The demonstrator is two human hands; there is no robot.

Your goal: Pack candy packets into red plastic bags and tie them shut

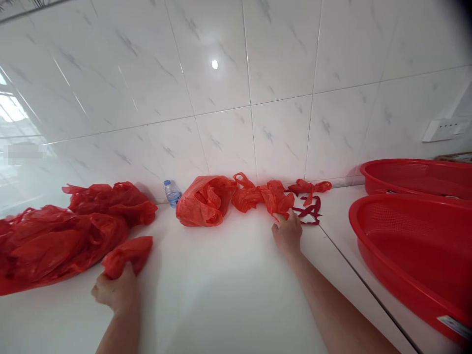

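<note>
White bench (228, 275) meets a tiled wall (258, 88). Left hand (117, 290) clutches a bag (127, 255); right hand (287, 232) pinches another bag (276, 197) at the back edge.

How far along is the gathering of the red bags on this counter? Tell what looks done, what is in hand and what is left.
Done: a heap of red bags lies at the left. In hand: the left hand clutches a bunched bag; the right hand takes hold of a crumpled bag by the wall. Left: a puffed bag and dark red strips.
</note>
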